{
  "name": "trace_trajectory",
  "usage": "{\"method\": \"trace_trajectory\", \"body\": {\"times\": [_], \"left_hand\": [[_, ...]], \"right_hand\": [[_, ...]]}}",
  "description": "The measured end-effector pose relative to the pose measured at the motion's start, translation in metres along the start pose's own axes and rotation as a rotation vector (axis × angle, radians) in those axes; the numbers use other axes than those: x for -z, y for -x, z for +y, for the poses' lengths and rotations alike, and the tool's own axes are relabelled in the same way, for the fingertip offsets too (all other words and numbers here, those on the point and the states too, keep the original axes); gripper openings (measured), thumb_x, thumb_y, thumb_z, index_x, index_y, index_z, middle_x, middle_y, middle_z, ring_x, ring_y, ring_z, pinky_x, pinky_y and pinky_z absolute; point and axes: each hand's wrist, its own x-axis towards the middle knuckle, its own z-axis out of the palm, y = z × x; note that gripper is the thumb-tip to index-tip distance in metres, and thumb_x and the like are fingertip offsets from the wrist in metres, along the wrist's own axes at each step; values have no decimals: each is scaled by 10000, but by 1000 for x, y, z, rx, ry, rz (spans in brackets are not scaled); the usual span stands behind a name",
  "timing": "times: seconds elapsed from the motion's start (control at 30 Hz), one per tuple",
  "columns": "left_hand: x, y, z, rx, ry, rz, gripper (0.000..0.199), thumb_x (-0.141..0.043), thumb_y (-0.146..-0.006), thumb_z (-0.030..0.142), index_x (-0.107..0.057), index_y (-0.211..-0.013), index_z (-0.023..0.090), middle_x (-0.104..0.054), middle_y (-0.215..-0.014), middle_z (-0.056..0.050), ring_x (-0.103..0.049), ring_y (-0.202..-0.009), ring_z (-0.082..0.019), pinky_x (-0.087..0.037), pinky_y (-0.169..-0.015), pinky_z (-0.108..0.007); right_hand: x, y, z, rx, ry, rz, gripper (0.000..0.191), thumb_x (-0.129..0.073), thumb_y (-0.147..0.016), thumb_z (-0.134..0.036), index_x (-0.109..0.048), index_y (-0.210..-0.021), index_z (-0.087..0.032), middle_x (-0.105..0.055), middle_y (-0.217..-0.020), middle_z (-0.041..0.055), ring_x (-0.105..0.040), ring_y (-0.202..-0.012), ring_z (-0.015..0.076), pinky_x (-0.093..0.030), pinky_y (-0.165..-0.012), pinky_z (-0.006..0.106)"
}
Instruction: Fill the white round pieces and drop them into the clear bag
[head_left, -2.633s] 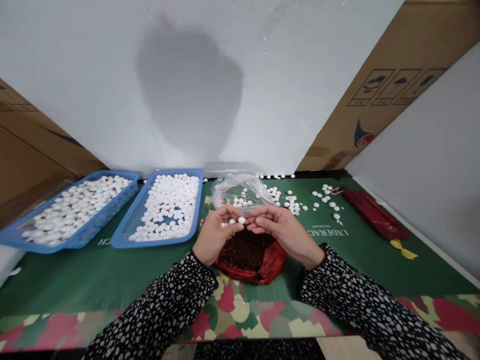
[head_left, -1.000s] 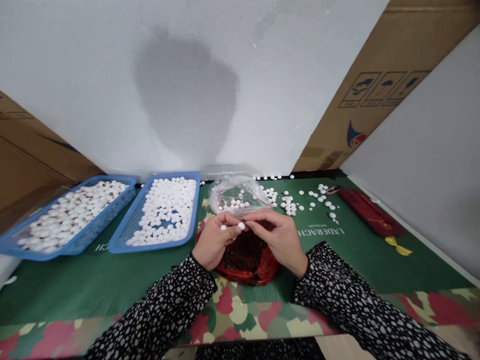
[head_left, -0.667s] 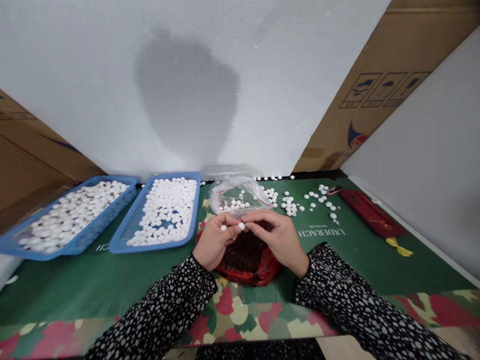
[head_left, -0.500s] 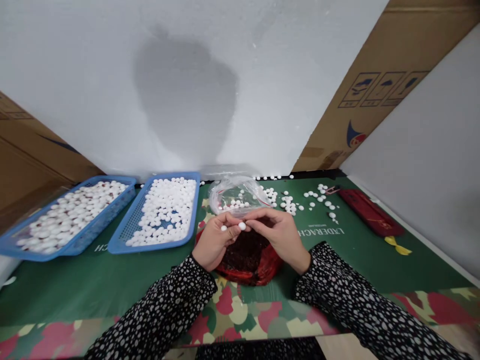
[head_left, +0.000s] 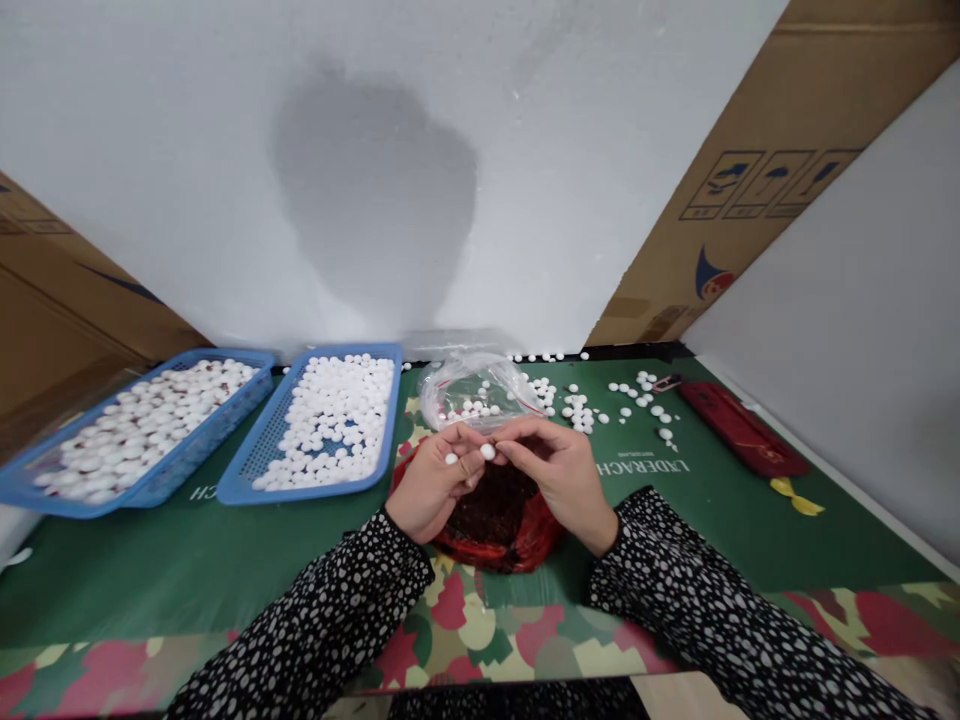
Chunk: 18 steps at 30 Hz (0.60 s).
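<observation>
My left hand [head_left: 435, 485] and my right hand [head_left: 559, 475] meet fingertip to fingertip above a red bag [head_left: 536, 530] of dark brown stuff. Between the fingertips is a small white oval piece [head_left: 487, 452], pinched by both hands. Another white piece [head_left: 451, 459] sits in the curled fingers of my left hand. Just behind the hands lies a clear plastic bag [head_left: 480, 385] with white pieces inside. A blue basket [head_left: 232, 480] of plain white pieces stands to the left. Farther left, a second blue basket [head_left: 161, 485] holds white pieces with reddish-brown marks.
Loose white pieces [head_left: 577, 410] are scattered on the green mat [head_left: 720, 520] behind and right of my hands. A dark red case [head_left: 742, 430] with a yellow ribbon [head_left: 796, 497] lies at the right. Cardboard [head_left: 675, 260] and a grey-white wall [head_left: 540, 150] rise behind.
The view has shifted very slightly. My left thumb has moved a little lower, away from the white piece; both hands are otherwise in nearly the same pose.
</observation>
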Motion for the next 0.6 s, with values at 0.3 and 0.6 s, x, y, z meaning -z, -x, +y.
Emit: {"method": "trace_trajectory", "body": {"times": [0.3,0.6], "left_hand": [[0,0,-4,-21,4,66,348,-819,-671,370,-571,-776,150,-486,-536,54,-345,-455,-35,-153,-423,-170],[0,0,-5,-57,36,158,355,-818,-670,363,-534,-727,158,-444,-518,65,-326,-455,-36,-175,-429,-162]], "right_hand": [[0,-2,-1,79,60,-28,71,-671,-848,-232,-739,-841,-252,-736,-898,25,-671,-905,188,-519,-887,389],[-5,3,5,153,110,-47,204,-641,-874,-188,-754,-981,-321,-719,-1033,22,-661,-967,184,-520,-913,402]]}}
